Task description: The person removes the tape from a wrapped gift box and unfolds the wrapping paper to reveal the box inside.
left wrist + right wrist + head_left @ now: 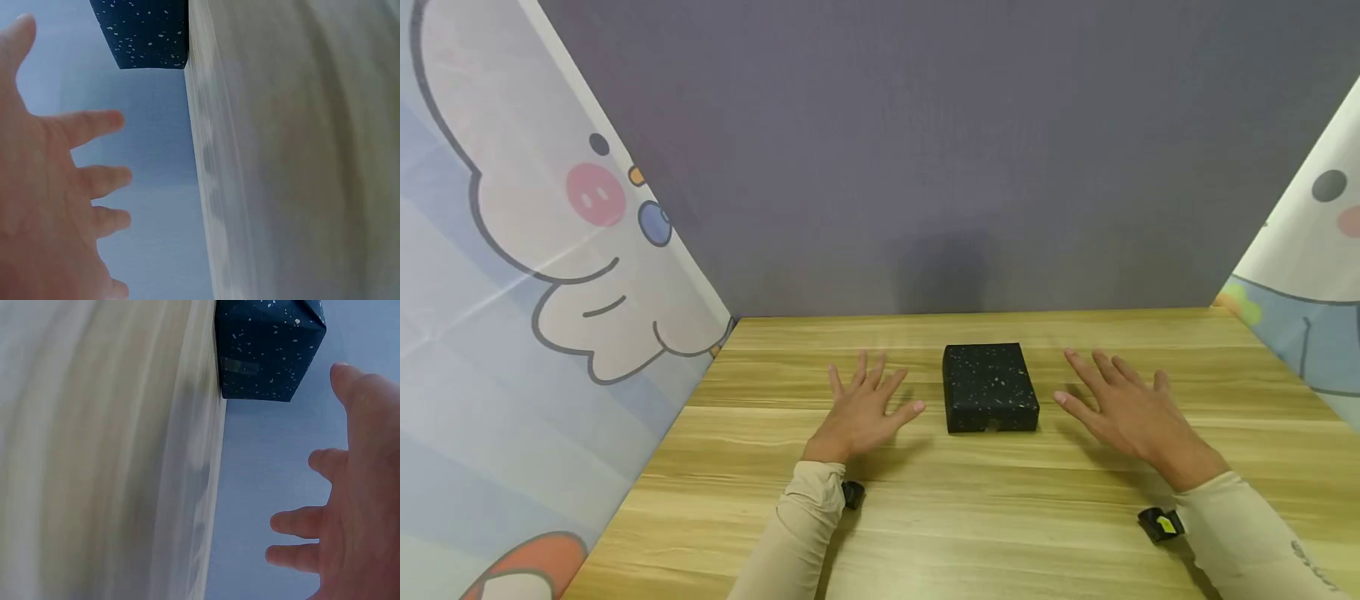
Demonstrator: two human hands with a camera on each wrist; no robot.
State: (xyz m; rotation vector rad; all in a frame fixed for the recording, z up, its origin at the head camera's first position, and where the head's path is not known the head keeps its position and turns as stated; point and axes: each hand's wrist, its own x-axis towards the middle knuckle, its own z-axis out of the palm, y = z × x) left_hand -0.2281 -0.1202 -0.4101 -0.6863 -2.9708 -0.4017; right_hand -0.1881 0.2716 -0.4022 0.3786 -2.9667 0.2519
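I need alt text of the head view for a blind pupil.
A black speckled box sits on a wood-grain table between a person's outspread left hand and right hand, neither touching it. Behind is a grey backdrop.

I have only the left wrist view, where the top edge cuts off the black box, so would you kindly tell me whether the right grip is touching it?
Observer: No, in the head view the right grip is apart from the box.
Operator: Thank you; does any patch show on a side of the box that I cannot see?
Observer: Yes, the right wrist view shows a small, dull, rectangular patch on one side.
Operator: And is anything worn at the right sleeve?
Observer: The head view shows a small black device with a yellow-green mark at the right sleeve.
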